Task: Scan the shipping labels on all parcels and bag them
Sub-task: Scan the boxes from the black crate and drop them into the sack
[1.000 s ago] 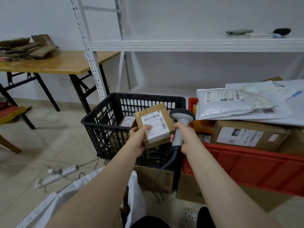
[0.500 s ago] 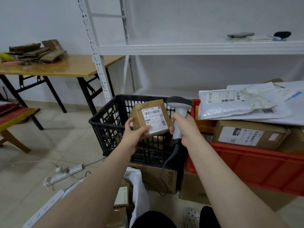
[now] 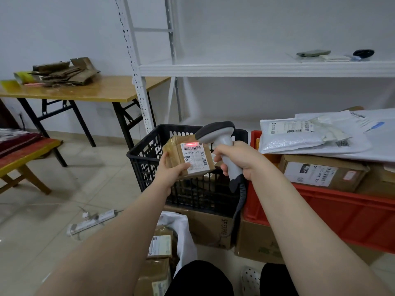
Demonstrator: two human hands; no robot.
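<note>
Left hand [image 3: 171, 174] holds parcel [image 3: 189, 158] over tiled floor [image 3: 64, 206], before white shelving [image 3: 267, 69].

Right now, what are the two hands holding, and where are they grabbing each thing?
The left hand holds the small brown parcel by its lower left edge, thumb on the labelled face. The right hand grips the scanner around its handle.
</note>
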